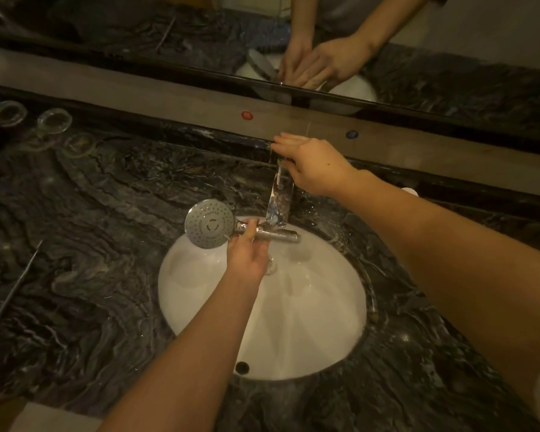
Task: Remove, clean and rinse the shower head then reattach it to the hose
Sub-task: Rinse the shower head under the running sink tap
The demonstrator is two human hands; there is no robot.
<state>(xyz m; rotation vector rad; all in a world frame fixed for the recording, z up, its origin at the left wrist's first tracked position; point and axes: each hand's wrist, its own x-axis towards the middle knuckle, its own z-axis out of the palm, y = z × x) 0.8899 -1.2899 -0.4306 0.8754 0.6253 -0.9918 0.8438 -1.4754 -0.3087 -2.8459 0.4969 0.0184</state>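
A round chrome shower head (209, 224) with a dotted grey face is detached from any hose and held over the back of the white sink basin (325, 322). My left hand (247, 251) grips its chrome handle just behind the face, which points up. The handle end lies under the spout of the chrome tap (279, 201). My right hand (309, 165) rests on the tap's rear part at the lever, fingers extended over it. Whether water runs I cannot tell.
Dark veined marble counter (91, 229) surrounds the basin. Three clear glass dishes (55, 120) sit at the back left. A thin metal rod (16, 285) lies on the left. A mirror (293, 42) runs along the back wall above a ledge with red and blue markers.
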